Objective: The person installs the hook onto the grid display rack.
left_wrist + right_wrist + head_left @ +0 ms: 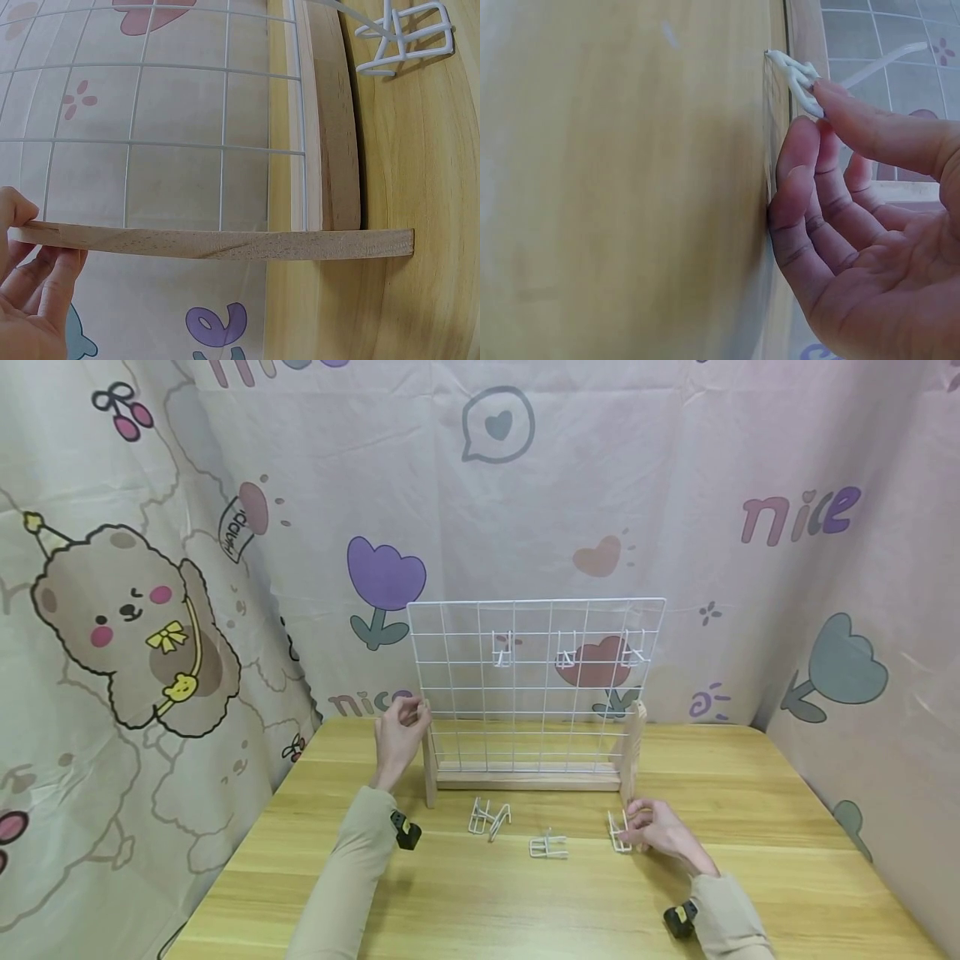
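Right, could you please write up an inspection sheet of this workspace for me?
Surface: wood-grain table, light in colour.
Work things: white wire grid upright in a wooden stand; three hung hooks on the grid; two loose hooks on the table in front of it.
Clutter: nothing seen.
Hands: left hand grips the stand's left post near its top; right hand pinches another hook by the stand's right foot.
Cables: a thin dark line beside the table's left edge may be one; cannot tell.
Surroundings: patterned curtain behind and on both sides.
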`<act>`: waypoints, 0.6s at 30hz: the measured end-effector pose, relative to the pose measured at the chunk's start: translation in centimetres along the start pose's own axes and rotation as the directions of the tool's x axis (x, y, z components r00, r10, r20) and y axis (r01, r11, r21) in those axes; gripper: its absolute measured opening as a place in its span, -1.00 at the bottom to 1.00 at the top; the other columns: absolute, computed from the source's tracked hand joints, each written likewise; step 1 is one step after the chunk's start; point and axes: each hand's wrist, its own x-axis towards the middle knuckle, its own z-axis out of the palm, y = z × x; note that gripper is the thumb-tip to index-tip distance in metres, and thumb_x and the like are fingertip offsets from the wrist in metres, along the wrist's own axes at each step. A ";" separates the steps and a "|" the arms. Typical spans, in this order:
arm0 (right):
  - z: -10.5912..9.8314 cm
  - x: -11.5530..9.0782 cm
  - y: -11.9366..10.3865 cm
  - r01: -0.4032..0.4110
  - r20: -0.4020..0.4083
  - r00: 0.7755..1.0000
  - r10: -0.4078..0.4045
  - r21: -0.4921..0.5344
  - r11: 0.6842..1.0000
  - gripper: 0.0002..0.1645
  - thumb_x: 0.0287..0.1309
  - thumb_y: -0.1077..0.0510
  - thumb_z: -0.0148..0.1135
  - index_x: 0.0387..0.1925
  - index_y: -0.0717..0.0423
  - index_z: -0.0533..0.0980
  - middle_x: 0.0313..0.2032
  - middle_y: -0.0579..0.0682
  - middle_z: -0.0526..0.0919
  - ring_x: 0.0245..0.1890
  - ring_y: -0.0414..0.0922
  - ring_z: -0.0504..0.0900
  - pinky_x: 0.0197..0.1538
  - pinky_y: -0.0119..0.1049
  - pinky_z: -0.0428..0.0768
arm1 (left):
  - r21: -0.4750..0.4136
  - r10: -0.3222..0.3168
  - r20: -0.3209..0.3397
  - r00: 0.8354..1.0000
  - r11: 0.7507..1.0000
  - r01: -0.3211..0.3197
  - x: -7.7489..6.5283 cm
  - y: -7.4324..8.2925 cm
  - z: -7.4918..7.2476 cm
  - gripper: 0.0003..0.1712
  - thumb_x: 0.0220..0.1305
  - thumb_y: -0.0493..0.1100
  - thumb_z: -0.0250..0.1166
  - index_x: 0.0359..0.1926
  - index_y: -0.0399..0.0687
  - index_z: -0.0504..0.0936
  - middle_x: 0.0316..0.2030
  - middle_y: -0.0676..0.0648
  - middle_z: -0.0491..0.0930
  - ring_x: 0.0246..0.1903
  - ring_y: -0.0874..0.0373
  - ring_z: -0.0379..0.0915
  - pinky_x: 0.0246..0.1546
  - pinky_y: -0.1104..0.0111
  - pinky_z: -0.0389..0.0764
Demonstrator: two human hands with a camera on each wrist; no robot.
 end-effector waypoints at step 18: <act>0.6 -0.3 -0.5 0.012 -0.118 0.993 -0.023 -0.098 0.995 -0.66 -0.09 0.43 0.44 -0.26 0.55 0.51 -0.49 0.03 0.66 -0.52 -0.20 0.57 -0.51 -0.39 0.66 | -0.002 -0.007 -0.004 1.000 1.000 0.007 0.0 0.1 0.0 -0.70 0.28 -0.29 0.28 0.01 -0.32 0.63 -0.02 -0.34 0.72 -0.01 -0.18 0.72 0.04 0.14 0.73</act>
